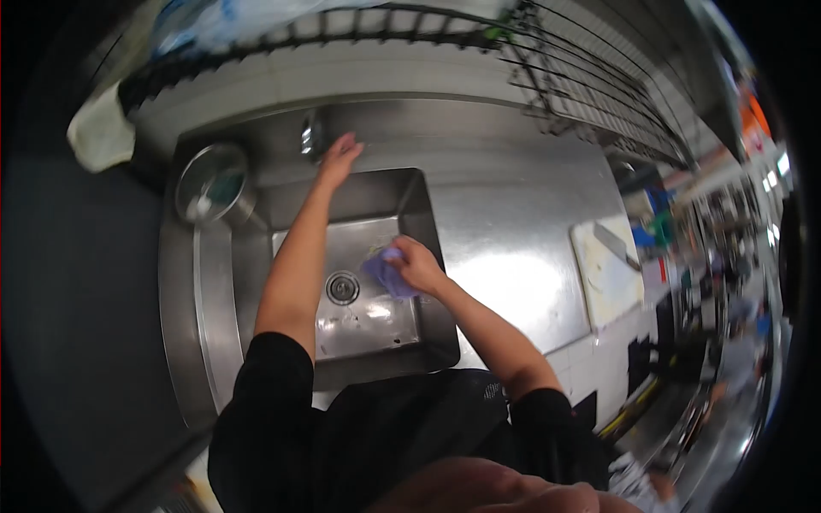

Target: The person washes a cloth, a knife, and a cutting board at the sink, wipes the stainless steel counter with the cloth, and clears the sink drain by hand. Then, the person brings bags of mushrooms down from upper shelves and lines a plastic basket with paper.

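My right hand is closed on a crumpled purple cloth, held over the right side of the steel sink basin. A bit of something yellowish shows at the cloth's upper edge, too small to name. My left hand reaches over the sink's back edge, just right of the metal tap. Its fingers are stretched out, and it holds nothing that I can see. The round drain lies in the basin floor, left of the cloth. Small dark scraps and wet patches show near the basin's front.
A clear round container with something inside stands at the sink's back left corner. On the counter's right end, a knife lies on a white cutting board. A black wire rack hangs above the counter.
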Available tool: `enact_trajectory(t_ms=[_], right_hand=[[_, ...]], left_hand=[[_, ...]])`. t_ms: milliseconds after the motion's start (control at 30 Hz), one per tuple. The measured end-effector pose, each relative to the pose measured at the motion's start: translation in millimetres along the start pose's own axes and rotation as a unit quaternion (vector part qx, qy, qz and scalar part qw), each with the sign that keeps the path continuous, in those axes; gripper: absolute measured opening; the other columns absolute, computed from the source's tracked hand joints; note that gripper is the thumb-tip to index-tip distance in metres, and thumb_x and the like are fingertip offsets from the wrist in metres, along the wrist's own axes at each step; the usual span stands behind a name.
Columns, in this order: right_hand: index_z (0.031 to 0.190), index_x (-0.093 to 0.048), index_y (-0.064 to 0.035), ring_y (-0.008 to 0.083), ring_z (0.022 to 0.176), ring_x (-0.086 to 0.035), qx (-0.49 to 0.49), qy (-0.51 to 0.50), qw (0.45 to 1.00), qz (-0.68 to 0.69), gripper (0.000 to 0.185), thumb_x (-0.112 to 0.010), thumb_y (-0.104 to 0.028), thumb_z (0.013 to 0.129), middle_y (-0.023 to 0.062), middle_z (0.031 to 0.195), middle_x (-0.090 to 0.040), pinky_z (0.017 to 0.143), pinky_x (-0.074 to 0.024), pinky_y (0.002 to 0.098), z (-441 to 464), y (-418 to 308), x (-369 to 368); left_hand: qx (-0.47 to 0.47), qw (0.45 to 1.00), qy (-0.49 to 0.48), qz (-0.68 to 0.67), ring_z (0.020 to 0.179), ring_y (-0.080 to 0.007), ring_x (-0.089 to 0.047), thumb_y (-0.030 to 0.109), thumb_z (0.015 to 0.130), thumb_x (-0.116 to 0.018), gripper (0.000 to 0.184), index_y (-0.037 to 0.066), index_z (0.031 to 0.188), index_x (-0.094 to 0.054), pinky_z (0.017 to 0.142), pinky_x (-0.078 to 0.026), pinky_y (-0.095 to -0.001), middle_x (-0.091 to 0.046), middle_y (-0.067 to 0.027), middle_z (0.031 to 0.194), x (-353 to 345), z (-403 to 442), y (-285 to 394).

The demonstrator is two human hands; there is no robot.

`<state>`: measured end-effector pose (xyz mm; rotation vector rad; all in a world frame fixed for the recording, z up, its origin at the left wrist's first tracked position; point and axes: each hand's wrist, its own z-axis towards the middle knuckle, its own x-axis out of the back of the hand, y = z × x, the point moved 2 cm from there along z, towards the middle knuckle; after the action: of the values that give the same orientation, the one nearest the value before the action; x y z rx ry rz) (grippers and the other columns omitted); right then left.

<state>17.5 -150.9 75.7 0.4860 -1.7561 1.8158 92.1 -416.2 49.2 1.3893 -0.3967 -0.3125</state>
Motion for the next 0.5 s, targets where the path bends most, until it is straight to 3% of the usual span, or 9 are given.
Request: enact_trajectory(t_ms=[67, 100, 167, 200, 233, 267, 333, 400, 500], right_hand=[[0.089, -0.054, -0.0021, 0.0371, 0.089, -0.054, 0.034, 0.001, 0.999, -0.025, 0.022, -0.062, -0.019, 0.078, 0.0175, 0.092, -0.056, 0.078, -0.043, 0.0421, 28, -27, 10], [0.089, -0.055, -0.0022, 0.0359, 0.086, -0.054, 0.058, 0.026, 0.998, -0.026, 0.02, -0.061, -0.018, 0.079, 0.017, 0.09, -0.055, 0.076, -0.0434, 0.04, 48, -37, 13], [0.09, -0.056, -0.002, 0.0324, 0.083, -0.056, 0.069, 0.041, 0.997, -0.015, 0.019, -0.061, -0.018, 0.08, 0.0158, 0.088, -0.056, 0.074, -0.044, 0.0373, 83, -57, 16], [0.091, -0.056, -0.0017, 0.0302, 0.082, -0.057, 0.057, 0.03, 0.998, -0.005, 0.019, -0.06, -0.018, 0.081, 0.0152, 0.088, -0.058, 0.074, -0.0442, 0.0366, 98, -67, 16], [0.091, -0.056, -0.0017, 0.0302, 0.082, -0.057, 0.063, 0.035, 0.997, -0.007, 0.019, -0.06, -0.018, 0.081, 0.0152, 0.088, -0.058, 0.074, -0.0442, 0.0366, 113, -72, 13], [0.093, -0.057, -0.002, 0.0309, 0.088, -0.057, 0.03, 0.001, 0.999, 0.028, 0.019, -0.059, -0.018, 0.082, 0.0159, 0.09, -0.059, 0.078, -0.044, 0.0371, 126, -75, 4], [0.094, -0.058, -0.0022, 0.0316, 0.093, -0.057, 0.001, -0.041, 0.997, 0.071, 0.02, -0.058, -0.018, 0.082, 0.0166, 0.093, -0.061, 0.081, -0.0438, 0.0376, 149, -73, -27], [0.093, -0.061, -0.0026, 0.0221, 0.09, -0.059, -0.019, -0.094, 0.98, 0.175, 0.019, -0.057, -0.02, 0.085, 0.0136, 0.092, -0.064, 0.078, -0.0453, 0.0336, 171, -79, -54], [0.091, -0.064, -0.0034, 0.0141, 0.087, -0.059, -0.013, -0.065, 0.957, 0.283, 0.02, -0.057, -0.021, 0.086, 0.0099, 0.09, -0.065, 0.075, -0.0463, 0.031, 187, -96, -60]], left_hand=[[-0.032, 0.993, -0.065, 0.093, 0.096, -0.0142, -0.055, 0.033, 0.087, -0.058, 0.043, 0.005, 0.12, -0.052, 0.086, -0.041, -0.029, -0.063, -0.0063, 0.097, 12, -17, -19], [-0.032, 0.994, -0.103, 0.013, 0.089, -0.0102, -0.055, 0.033, 0.09, -0.053, 0.039, 0.007, 0.119, -0.053, 0.079, -0.043, -0.0274, -0.063, -0.004, 0.09, 17, -22, -47], [0.131, 0.967, -0.216, 0.027, 0.094, -0.0155, -0.057, 0.04, 0.094, -0.044, 0.042, 0.012, 0.123, -0.053, 0.084, -0.043, -0.0317, -0.063, -0.0072, 0.099, 20, -74, -85], [0.169, 0.931, -0.217, 0.238, 0.109, -0.0221, -0.052, 0.044, 0.094, -0.041, 0.048, 0.014, 0.131, -0.045, 0.093, -0.038, -0.0361, -0.056, -0.0081, 0.12, 28, -108, -85], [0.243, 0.955, -0.16, -0.06, 0.115, -0.0233, -0.048, 0.046, 0.093, -0.04, 0.053, 0.013, 0.134, -0.04, 0.097, -0.034, -0.037, -0.049, -0.0078, 0.128, 32, -134, -84], [0.296, 0.884, -0.089, -0.351, 0.121, -0.0246, -0.043, 0.048, 0.092, -0.04, 0.058, 0.012, 0.137, -0.034, 0.101, -0.031, -0.0378, -0.042, -0.0076, 0.135, 39, -149, -83], [0.212, 0.883, -0.121, -0.402, 0.123, -0.0228, -0.04, 0.043, 0.091, -0.046, 0.058, 0.011, 0.137, -0.032, 0.102, -0.029, -0.0369, -0.039, -0.007, 0.137, 63, -150, -71], [0.119, 0.874, -0.147, -0.448, 0.125, -0.021, -0.036, 0.037, 0.089, -0.052, 0.06, 0.009, 0.138, -0.03, 0.103, -0.028, -0.036, -0.036, -0.0065, 0.14, 89, -154, -56], [0.088, 0.965, -0.123, -0.213, 0.122, -0.0194, -0.04, 0.02, 0.081, -0.065, 0.065, 0.006, 0.135, -0.031, 0.101, -0.031, -0.0364, -0.045, -0.0072, 0.131, 109, -147, -36]])
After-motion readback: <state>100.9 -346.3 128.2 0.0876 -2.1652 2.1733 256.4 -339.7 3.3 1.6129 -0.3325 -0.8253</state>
